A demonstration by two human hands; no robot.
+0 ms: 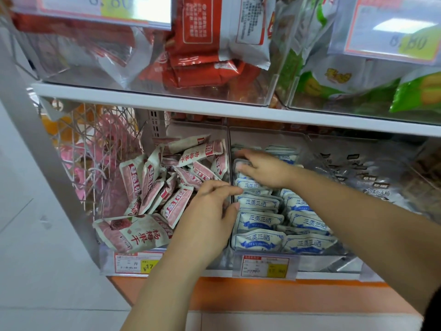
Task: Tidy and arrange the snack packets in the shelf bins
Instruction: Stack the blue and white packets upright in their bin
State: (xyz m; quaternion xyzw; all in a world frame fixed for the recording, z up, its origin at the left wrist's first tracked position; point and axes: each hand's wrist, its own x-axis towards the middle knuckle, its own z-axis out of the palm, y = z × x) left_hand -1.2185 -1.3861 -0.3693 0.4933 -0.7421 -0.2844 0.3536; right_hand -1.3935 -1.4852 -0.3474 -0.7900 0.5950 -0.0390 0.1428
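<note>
Right grip (265,172) flat on blue "三蒸三晒" packets (257,220); left grip (210,211) curled, contents unclear, beside "杨梅果干" packets (133,231)

Pink-and-white packets (152,187) lie jumbled at all angles in the left bin (191,132), a clear one. One big packet slumps against its front. Next door, blue-and-white packets (257,220) lie flat in overlapping rows in the middle bin (274,137).
</note>
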